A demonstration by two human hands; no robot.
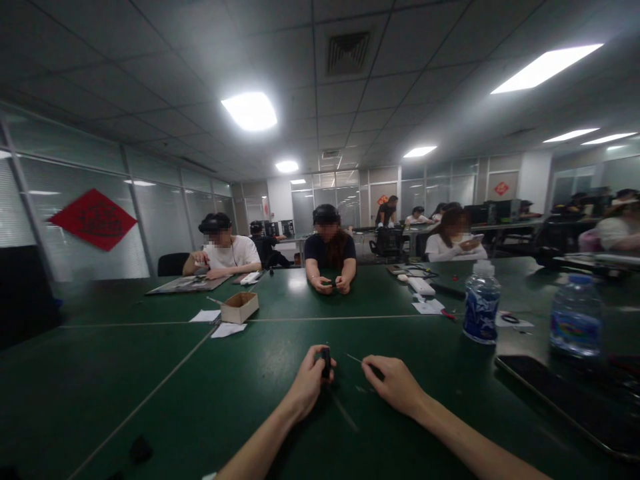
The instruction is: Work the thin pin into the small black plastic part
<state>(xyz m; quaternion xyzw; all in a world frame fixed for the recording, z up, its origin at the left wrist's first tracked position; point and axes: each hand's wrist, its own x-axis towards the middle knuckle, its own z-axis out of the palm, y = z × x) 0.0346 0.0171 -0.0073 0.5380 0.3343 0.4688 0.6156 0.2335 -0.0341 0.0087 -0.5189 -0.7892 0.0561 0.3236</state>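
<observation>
My left hand (310, 381) is closed around a small black object (326, 363), held upright just above the green table (210, 387). My right hand (393, 381) is pinched on a thin metal tool (354, 359) whose tip points left toward the black object. The two hands are a short gap apart near the table's front middle. What the black object is cannot be made out.
A small cardboard box (240, 307) and white papers lie at centre left. Two water bottles (481, 303) stand at right, beside a dark phone (565, 400). Three people sit across the table; others work further back.
</observation>
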